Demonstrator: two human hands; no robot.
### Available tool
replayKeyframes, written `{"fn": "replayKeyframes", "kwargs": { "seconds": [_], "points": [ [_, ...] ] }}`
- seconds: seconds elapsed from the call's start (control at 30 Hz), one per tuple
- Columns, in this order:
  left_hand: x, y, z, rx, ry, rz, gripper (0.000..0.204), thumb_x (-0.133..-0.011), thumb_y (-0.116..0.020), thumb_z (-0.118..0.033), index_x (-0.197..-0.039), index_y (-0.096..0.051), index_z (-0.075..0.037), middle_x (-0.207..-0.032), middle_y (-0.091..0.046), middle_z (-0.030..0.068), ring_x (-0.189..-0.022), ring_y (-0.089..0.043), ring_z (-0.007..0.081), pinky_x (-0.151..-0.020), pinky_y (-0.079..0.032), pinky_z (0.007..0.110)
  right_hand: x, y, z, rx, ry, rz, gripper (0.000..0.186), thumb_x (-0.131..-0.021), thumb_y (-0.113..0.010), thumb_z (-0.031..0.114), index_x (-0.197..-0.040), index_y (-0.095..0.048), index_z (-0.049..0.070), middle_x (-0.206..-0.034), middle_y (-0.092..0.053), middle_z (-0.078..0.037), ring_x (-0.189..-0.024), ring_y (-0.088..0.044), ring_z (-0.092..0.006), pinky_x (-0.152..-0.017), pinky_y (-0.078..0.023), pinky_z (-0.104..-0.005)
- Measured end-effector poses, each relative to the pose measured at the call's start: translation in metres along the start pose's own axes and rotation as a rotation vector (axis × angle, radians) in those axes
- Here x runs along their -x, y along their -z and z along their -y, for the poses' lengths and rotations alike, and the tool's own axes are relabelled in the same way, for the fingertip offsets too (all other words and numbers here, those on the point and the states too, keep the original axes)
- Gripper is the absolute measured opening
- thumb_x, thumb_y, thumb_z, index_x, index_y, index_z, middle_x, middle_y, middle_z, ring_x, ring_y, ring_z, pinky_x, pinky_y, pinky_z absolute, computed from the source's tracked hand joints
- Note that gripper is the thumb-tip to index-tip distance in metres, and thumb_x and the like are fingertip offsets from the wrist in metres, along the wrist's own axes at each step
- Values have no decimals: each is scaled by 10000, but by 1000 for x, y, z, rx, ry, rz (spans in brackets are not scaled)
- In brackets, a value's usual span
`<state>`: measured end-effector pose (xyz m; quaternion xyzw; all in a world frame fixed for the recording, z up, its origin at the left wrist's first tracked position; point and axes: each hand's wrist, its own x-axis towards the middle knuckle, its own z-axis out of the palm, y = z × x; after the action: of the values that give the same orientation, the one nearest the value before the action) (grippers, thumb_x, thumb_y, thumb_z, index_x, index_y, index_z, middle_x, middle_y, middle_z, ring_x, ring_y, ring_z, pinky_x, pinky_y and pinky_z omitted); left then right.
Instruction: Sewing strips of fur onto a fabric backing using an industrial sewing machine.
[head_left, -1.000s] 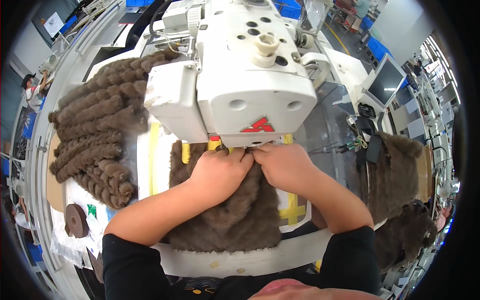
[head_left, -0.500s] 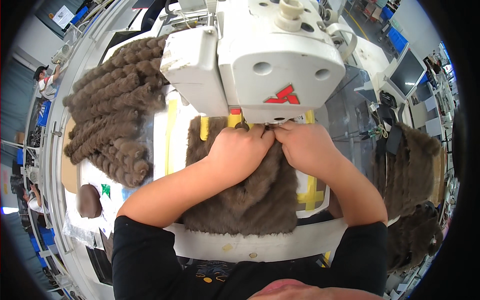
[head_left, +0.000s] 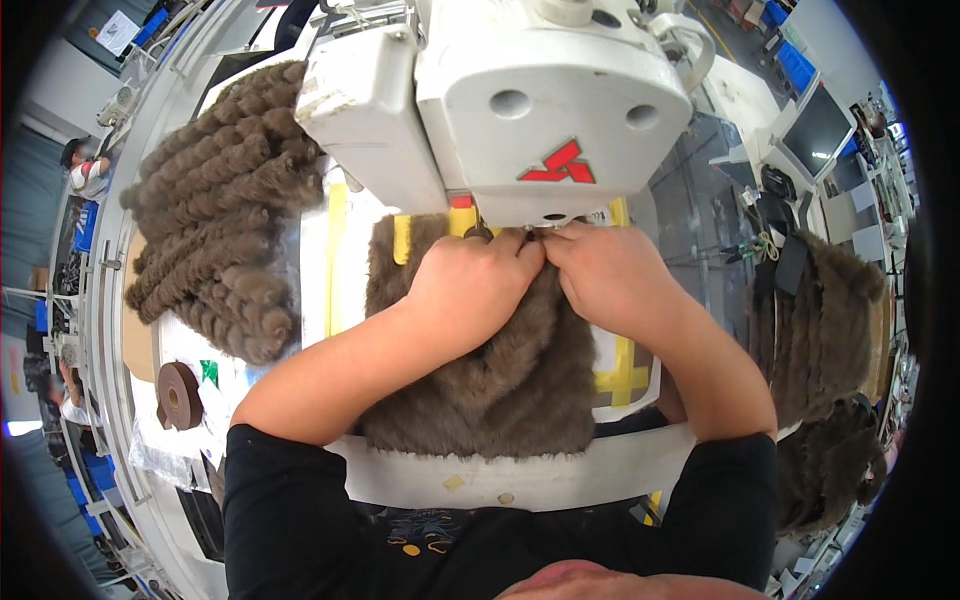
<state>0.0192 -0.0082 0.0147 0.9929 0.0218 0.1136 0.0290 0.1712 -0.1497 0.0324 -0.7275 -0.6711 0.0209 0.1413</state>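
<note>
The left hand (head_left: 470, 285) and right hand (head_left: 612, 272) pinch the brown fur (head_left: 500, 415), fingertips close together, by the sewing machine (head_left: 560, 120). The fur spreads from the grip toward the person; ridged fur (head_left: 225, 225) lies farther left.

Brown fur (head_left: 490, 425) meets a white machine (head_left: 550, 110) bearing a red emblem (head_left: 558, 165), with yellow tape (head_left: 337, 260) striping the work area and a white surface (head_left: 400, 475) edging the foreground. Brown again, a pile (head_left: 225, 210) at left shows rows of ridged bands, near a darker brown roll (head_left: 190, 395) and a green patch (head_left: 209, 371). A black shirt (head_left: 300, 510) carries a print (head_left: 420, 530) touched with yellow, while bright blue bins (head_left: 795, 68) dot the background.
</note>
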Motion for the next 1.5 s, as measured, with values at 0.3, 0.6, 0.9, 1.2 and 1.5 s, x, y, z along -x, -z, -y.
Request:
{"fn": "replayKeyframes", "kwargs": {
  "seconds": [0.3,0.6,0.9,1.2,1.5],
  "points": [
    [0,-1,0,-8,12,4,214,-802,-625,-90,-1011,-668,-79,-1057,-713,52,-744,-715,220,-591,-558,336,0,0,-2,-41,-5,9,161,-855,-555,48,-938,-693,57,-965,-692,-64,-868,-700,-289,-677,-574,-405],
    [-2,-8,1,16,-19,-110,116,-810,-633,-99,-926,-634,-88,-914,-670,50,-648,-687,217,-517,-528,334,1,-1,-5,-34,7,45,139,-847,-571,48,-914,-694,48,-975,-692,-70,-860,-697,-290,-680,-568,-407],
    [-4,-2,-5,41,38,40,300,-832,-593,-59,-1115,-691,-81,-1196,-718,70,-815,-727,248,-646,-577,354,1,-1,-10,-51,3,44,115,-837,-578,55,-875,-687,51,-925,-697,-76,-869,-699,-302,-683,-565,-424],
    [-10,-2,-9,22,28,56,326,-840,-583,-60,-1148,-691,-70,-1234,-712,80,-848,-732,253,-663,-588,356,7,-2,-20,-61,29,33,115,-835,-574,61,-845,-688,50,-897,-702,-92,-880,-704,-300,-687,-566,-430],
    [-6,-1,-5,63,1,19,216,-844,-582,-67,-1044,-663,-74,-1165,-714,79,-785,-718,251,-625,-567,370,-2,-2,-38,-281,61,-8,306,-862,-530,60,-1067,-754,94,-1110,-744,-41,-980,-695,-324,-834,-557,-448]
  ]
}}
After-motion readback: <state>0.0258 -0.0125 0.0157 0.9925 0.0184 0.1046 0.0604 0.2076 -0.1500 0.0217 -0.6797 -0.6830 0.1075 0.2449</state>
